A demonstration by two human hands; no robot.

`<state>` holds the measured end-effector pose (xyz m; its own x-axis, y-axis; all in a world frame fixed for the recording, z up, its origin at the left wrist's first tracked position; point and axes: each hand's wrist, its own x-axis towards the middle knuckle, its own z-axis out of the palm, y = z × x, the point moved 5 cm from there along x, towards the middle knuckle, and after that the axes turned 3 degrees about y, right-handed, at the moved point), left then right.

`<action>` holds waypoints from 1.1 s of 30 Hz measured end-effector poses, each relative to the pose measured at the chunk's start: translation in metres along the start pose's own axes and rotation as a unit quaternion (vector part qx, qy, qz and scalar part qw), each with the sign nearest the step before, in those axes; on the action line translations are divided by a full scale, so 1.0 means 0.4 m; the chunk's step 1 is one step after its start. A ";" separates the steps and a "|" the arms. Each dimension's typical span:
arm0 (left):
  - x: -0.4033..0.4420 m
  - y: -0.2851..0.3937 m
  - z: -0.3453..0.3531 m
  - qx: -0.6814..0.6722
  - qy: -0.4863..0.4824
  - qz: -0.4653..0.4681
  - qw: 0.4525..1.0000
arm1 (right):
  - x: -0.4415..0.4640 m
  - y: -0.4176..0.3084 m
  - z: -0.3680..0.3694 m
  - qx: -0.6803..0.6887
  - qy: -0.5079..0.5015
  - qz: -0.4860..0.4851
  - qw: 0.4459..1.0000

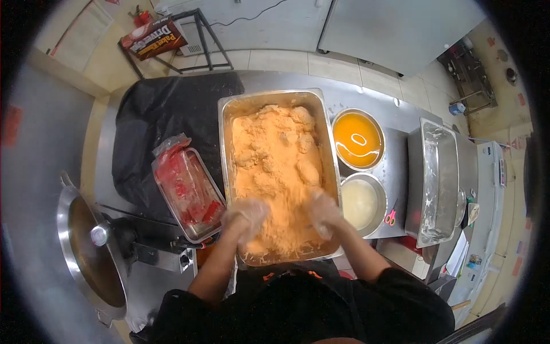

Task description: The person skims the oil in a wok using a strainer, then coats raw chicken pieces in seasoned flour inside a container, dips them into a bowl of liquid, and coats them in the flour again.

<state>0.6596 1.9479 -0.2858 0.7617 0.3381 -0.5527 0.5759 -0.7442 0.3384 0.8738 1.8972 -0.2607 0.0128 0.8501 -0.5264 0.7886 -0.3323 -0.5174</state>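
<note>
A deep steel pan holds orange breading flour with several coated lumpy pieces, which look like breaded chicken. My left hand is over the near left part of the pan, in a clear plastic glove dusted with flour. At the near right, beside the pan's wall, is my right hand, gloved the same way. Both hands are smeared by motion, so their fingers do not show clearly. Loose flour lies between them, and I cannot make out anything held.
To the right stand a bowl of orange liquid, a bowl of pale liquid, pink-handled scissors and a long steel container. On the left are a red-stained tray, black sheeting and a wide pan of brown liquid.
</note>
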 end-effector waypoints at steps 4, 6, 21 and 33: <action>0.070 -0.174 -0.223 -0.181 0.390 -0.382 0.818 | 0.249 0.024 -0.114 -0.053 0.140 0.023 0.988; 0.177 -0.274 -0.255 -0.295 0.291 -0.433 0.800 | 0.363 -0.040 -0.172 -0.184 0.186 -0.021 0.965; 0.333 -0.407 -0.372 -0.042 0.257 -0.264 0.929 | 0.549 -0.093 -0.258 -0.292 0.038 -0.111 0.949; 0.347 -0.332 -0.226 -0.099 -0.030 -0.105 0.989 | 0.478 -0.169 -0.265 -0.121 0.006 -0.146 0.982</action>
<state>0.7157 2.1455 -0.3385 0.6039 0.4343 -0.6684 0.7706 -0.5323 0.3504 0.8883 2.1256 -0.2550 -0.2283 0.9003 -0.3706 0.8832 0.0314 -0.4679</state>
